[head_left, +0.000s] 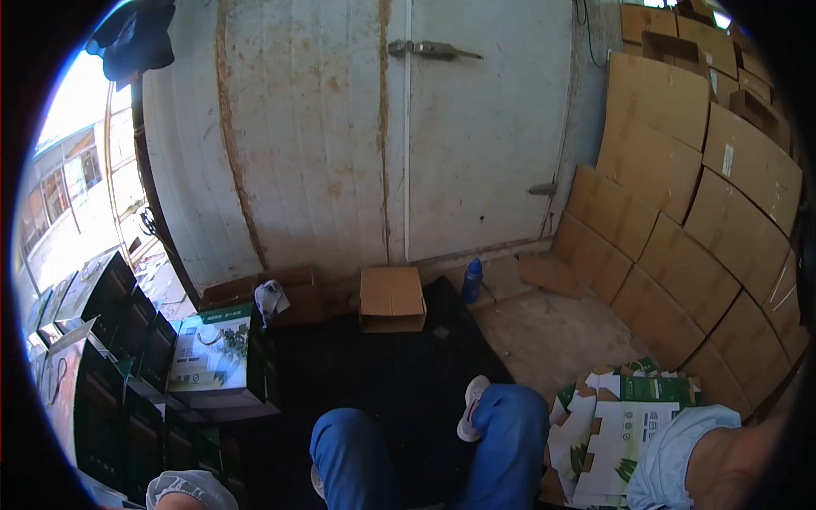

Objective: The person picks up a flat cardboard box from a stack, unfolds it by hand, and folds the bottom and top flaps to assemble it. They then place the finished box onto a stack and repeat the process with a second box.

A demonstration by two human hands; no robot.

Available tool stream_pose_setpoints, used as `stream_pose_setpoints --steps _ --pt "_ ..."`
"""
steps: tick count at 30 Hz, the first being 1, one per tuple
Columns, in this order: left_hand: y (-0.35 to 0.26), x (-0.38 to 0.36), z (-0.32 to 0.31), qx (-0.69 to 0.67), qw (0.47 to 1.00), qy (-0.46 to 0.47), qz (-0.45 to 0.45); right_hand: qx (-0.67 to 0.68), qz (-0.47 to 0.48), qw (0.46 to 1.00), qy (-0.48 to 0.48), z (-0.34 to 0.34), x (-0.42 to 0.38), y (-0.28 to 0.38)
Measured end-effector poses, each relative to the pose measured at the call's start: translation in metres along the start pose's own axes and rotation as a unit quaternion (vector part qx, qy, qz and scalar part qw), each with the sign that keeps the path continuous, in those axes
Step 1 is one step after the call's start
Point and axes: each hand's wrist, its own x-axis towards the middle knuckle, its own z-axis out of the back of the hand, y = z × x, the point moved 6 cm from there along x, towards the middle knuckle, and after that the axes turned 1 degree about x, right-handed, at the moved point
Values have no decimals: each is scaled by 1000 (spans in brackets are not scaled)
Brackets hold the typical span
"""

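My left hand (191,491), in a white covering, shows only in part at the bottom left, beside the dark green boxes; its fingers are hidden. On the right, a light blue glove or sleeve covers my right hand (676,455), which lies over the edge of flattened white and green cartons (633,429). Its fingers cannot be made out. My knees in blue trousers (510,433) are between the two hands. A printed white and green box (212,353) stands to the left of my legs.
Brown cartons (654,161) are stacked high on the right. A small brown box (392,297) and a blue bottle (473,280) stand near the white door (484,127). Dark green boxes (98,408) line the left. A black mat (365,365) covers the floor ahead.
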Motion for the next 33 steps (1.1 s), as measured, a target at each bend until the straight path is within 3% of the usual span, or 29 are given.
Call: stream_pose_setpoints --steps 12,33 --pt "1 9 5 -17 1000 8 -3 -19 -15 998 50 10 3 -4" --pt "-5 -8 -18 -68 996 2 -52 -26 -36 997 56 7 -39 -10"
